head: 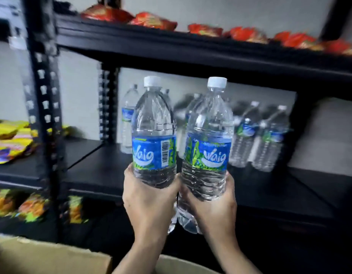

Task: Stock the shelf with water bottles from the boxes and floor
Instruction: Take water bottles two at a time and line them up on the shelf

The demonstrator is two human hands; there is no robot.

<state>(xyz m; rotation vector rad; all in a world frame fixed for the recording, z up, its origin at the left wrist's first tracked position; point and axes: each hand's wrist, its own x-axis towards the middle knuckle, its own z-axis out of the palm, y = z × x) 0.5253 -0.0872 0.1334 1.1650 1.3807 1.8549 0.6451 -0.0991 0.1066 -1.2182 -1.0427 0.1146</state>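
I hold two clear water bottles with blue labels and white caps upright, side by side, in front of a black metal shelf [96, 175]. My left hand [149, 202] grips the lower half of the left bottle [154, 135]. My right hand [212, 210] grips the lower half of the right bottle [208, 139]. The two bottles touch near their bases. Behind them, several bottles of the same kind [258, 135] stand at the back of the middle shelf board, and one bottle [128, 119] stands at its back left.
Red snack packets [153, 21] lie along the upper shelf board. Yellow packets [11, 139] fill the neighbouring rack on the left, with more packets [32, 206] below. Open cardboard box flaps [52, 258] sit at the bottom edge. The black upright post [45, 107] stands left.
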